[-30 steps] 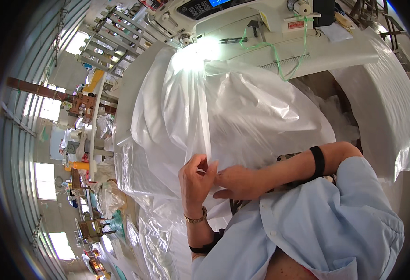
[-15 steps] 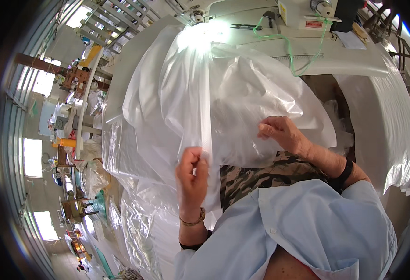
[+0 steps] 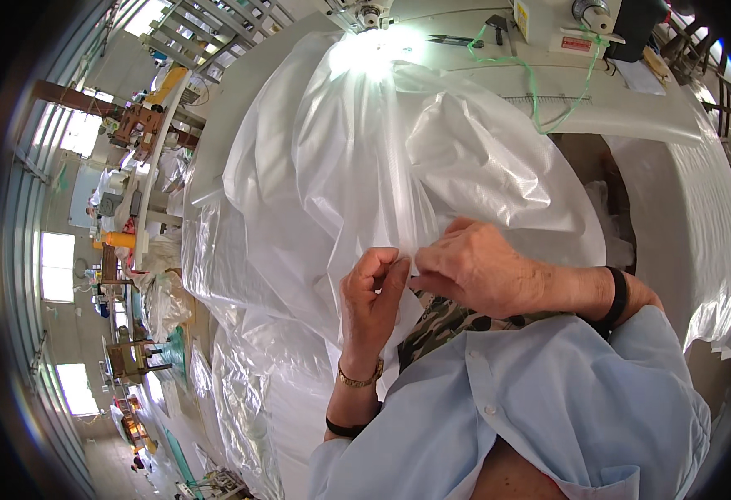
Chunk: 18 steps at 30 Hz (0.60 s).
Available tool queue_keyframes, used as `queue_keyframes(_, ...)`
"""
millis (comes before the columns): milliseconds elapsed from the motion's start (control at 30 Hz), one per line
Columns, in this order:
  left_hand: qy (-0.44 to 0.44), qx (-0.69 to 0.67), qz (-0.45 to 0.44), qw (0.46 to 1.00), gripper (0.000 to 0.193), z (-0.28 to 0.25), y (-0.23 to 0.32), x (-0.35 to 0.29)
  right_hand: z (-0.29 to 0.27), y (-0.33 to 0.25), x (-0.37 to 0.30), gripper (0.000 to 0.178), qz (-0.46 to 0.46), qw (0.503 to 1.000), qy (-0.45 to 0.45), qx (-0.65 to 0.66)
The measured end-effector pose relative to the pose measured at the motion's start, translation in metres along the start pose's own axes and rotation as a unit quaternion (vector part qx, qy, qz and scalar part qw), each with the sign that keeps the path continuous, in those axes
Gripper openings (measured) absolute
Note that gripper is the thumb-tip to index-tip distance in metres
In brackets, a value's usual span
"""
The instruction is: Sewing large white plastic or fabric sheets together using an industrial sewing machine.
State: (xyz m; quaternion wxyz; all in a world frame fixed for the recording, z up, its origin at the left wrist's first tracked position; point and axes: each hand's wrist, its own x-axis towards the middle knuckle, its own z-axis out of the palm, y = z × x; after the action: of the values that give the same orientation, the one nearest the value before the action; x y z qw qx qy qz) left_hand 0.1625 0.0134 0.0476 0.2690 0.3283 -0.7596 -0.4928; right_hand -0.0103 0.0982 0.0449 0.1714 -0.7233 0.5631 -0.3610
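A large sheet of translucent white plastic (image 3: 349, 183) spreads over the table and down toward my lap. Its gathered folds run from the bright lamp of the sewing machine (image 3: 371, 17) at the far side to my hands. My left hand (image 3: 369, 296) pinches the near edge of the sheet between thumb and fingers. Close beside it on the right, my right hand (image 3: 478, 267) is closed with its fingertips on the same edge; the back of the hand hides part of its grip.
Tweezers (image 3: 455, 40) and a small black tool (image 3: 496, 27) lie on the table (image 3: 440, 17) at the back. A green thread (image 3: 534, 92) trails from the machine body (image 3: 553, 29). More white sheeting (image 3: 673, 225) hangs at the right. A cluttered bench (image 3: 153, 183) stands at the left.
My right hand has moved left and down onto the sheet's edge next to my left hand. My left hand has shifted slightly right and up, and the taut central fold has loosened.
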Motion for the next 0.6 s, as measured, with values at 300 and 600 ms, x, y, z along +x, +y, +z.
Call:
queue_keyframes(300, -0.032, -0.075, -0.045, 0.996, 0.005, -0.001, -0.016, 0.0, 0.009, -0.005, 0.007, 0.021, -0.101, 0.992, -0.056, -0.049)
queue_keyframes(600, -0.008, -0.049, 0.007, 0.999, 0.019, 0.003, -0.012, 0.009, 0.017, -0.008, 0.002, 0.013, -0.183, 0.964, -0.061, -0.185)
